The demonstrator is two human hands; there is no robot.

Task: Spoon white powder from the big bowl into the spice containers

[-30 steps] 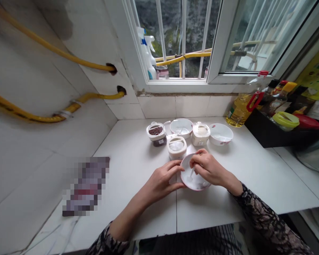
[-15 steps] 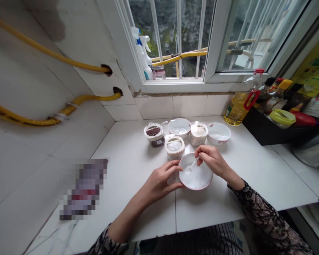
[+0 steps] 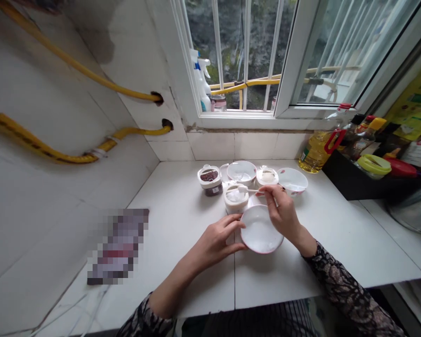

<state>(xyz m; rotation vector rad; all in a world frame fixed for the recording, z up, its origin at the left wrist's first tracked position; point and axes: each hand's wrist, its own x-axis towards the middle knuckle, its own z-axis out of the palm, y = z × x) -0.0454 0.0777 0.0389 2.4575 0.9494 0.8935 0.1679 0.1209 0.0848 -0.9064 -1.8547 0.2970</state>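
Note:
My left hand (image 3: 223,234) grips the left rim of a white bowl with a pink edge (image 3: 261,231), thumb below and fingers above. White contents lie in the bowl, too pale to make out. Pinched in my right hand (image 3: 280,208) is a small white spoon (image 3: 250,190), its head over the open jar of white grains (image 3: 236,195) behind the bowl. To the left of that jar stands a jar of dark red grains (image 3: 209,179). Another jar with pale contents (image 3: 267,177) is behind the spoon hand.
Two more white bowls, one at the back (image 3: 242,172) and one at right (image 3: 292,181), stand near the wall. An oil bottle (image 3: 314,152) and a black box of condiments (image 3: 351,180) are at right. A blurred-out object (image 3: 121,245) lies at left.
My right hand has lifted the spoon out of the bowl and moved it up and back to the white-grain jar. My left hand still holds the bowl. The view has shifted slightly.

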